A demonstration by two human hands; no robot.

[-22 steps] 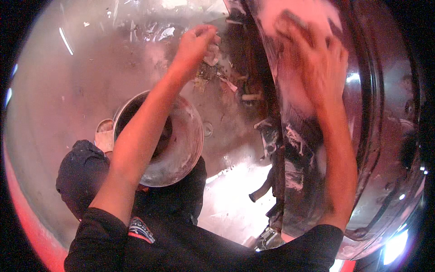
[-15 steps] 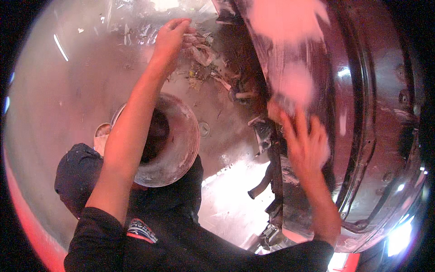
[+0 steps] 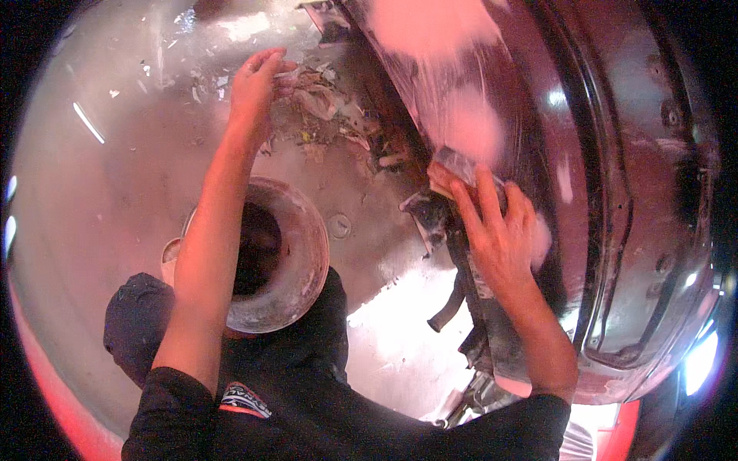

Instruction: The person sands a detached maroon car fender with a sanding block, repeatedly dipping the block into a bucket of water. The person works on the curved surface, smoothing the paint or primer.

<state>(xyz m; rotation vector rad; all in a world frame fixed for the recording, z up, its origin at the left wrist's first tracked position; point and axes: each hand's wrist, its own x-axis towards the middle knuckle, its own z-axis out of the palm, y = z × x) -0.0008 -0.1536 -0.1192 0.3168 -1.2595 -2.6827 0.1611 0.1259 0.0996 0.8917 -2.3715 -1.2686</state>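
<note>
My right hand is closed on a sanding block with grey paper, pressed on a dark, curved vehicle panel near its left edge. Pinkish pale patches and whitish streaks mark the panel above the block. My left hand is raised at the upper middle, fingers loosely bent and apart, with nothing clearly held, over scraps on the floor. Under my left forearm is a round metal bucket with a dark inside, partly hidden by that arm.
Torn paper and debris lie on the grey floor left of the panel. A dark bracket and a short tube stick out along the panel's edge. My dark-clothed knee is at lower left.
My right hand has moved down the panel with the block, from the upper pale patch to below the lower one. My left hand has shifted left. The view has shifted slightly.
</note>
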